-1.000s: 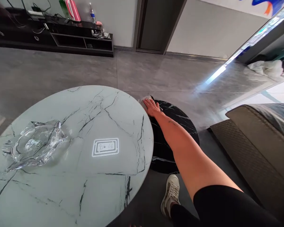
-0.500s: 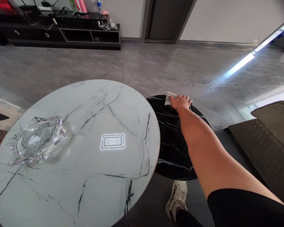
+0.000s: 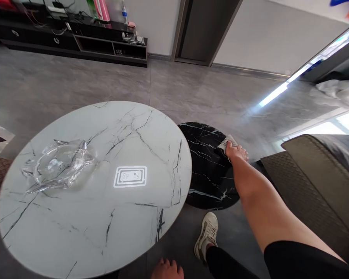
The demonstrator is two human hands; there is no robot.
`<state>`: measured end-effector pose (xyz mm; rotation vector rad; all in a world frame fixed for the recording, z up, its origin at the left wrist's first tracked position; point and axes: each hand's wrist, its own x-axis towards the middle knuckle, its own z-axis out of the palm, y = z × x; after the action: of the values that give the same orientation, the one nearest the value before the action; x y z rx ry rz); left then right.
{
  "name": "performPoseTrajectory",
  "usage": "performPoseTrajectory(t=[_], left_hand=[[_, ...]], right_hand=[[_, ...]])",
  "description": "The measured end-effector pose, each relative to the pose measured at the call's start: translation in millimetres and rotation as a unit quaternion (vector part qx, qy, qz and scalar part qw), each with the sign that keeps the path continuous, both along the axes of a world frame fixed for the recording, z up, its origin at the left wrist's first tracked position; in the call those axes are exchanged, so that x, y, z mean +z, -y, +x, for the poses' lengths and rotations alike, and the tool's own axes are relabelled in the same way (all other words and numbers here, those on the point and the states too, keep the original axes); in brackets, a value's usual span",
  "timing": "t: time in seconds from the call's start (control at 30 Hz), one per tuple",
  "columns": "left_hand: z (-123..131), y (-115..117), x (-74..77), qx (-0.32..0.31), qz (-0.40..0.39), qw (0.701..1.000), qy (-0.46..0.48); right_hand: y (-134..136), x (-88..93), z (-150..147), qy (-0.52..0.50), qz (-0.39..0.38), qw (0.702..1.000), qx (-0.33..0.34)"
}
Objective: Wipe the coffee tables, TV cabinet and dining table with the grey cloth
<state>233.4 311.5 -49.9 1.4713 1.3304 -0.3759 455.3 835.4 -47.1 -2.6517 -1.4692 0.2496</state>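
Observation:
My right hand (image 3: 237,152) is at the right edge of the low round black marble-patterned table (image 3: 205,162). Under its palm and fingers it presses a crumpled white cloth (image 3: 227,143) against the tabletop; part of the cloth sticks out on the left of the hand. My left hand (image 3: 167,270) shows only at the bottom edge of the view, below the white table's rim. Its fingers are slightly apart, nothing visible in them, and the rest of the hand is cut off.
A larger round white marble-patterned table (image 3: 145,232) stands at left, carrying a clear glass bowl with a spiky rim (image 3: 61,166). Light reflects off its top. A quilted sofa (image 3: 308,182) is at right, a black TV cabinet (image 3: 104,46) at the back. My shoe (image 3: 208,232) is on the floor.
My right hand has slid with the cloth toward the right edge of the black table. My left hand has come into view at the bottom. The view has shifted somewhat.

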Motion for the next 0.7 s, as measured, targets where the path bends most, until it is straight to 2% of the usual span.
performPoseTrajectory(t=[0.17,0.4,0.5,0.6,0.7], left_hand=[[-2.6,5.7,29.9,-0.065,0.031,0.997,0.011],[-11.7,21.7,48.6,-0.119,0.103,0.987,0.01],[-12.5,26.8,56.3,-0.145,0.103,0.984,0.019],[-9.3,32.7,58.3,-0.168,0.09,0.982,0.019],[-5.7,36.4,53.9,-0.165,0.103,0.981,0.003]], right_hand=[[70.2,6.4,10.2,-0.015,0.001,0.998,-0.054],[179.6,-0.6,-2.4,-0.008,0.009,0.999,-0.046],[229.7,-3.8,-24.7,0.012,0.003,1.0,0.019],[276.1,-4.8,-58.3,0.038,-0.009,0.99,0.139],[298.4,-6.5,-91.2,0.04,-0.02,0.965,0.258]])
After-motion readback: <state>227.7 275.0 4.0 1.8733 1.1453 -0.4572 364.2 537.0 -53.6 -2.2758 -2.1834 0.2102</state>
